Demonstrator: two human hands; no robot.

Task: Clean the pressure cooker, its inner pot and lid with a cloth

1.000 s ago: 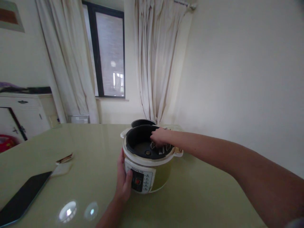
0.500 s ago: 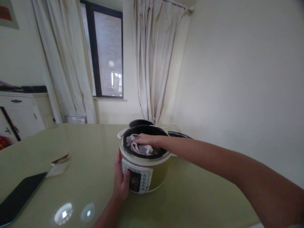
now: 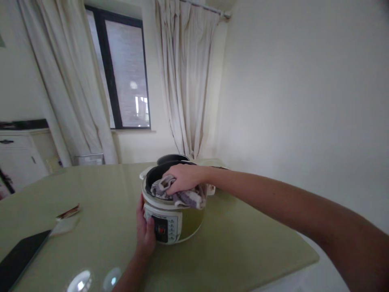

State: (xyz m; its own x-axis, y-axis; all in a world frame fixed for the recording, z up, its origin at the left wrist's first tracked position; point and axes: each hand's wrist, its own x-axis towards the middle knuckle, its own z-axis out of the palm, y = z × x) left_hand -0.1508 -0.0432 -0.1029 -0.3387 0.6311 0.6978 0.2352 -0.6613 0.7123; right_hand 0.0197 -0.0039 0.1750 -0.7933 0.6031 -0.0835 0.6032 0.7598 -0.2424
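Observation:
A white electric cooker (image 3: 192,224) with a button panel on its front stands upright on the table, its top uncovered and its inside dark. My left hand (image 3: 146,233) is wrapped against the cooker's left side, thumb on the front beside the panel. In my right hand (image 3: 184,177) is a bunched grey-and-white cloth (image 3: 191,198), lying over the cooker's near rim and partly inside its mouth. The right forearm reaches in from the right and covers part of the far right rim. Some fingertips of the right hand are hidden in the cloth.
Behind the cooker is a round dark pot or lid (image 3: 173,158). On the left of the pale green table (image 3: 103,198) lie a dark flat slab (image 3: 22,253) and a small brownish item (image 3: 68,211). The table's right edge, curtains (image 3: 188,81) and a wall surround it.
My right hand has lifted the cloth from deep inside the cooker up onto its near rim. My left hand keeps its hold on the side. The view has swung slightly right.

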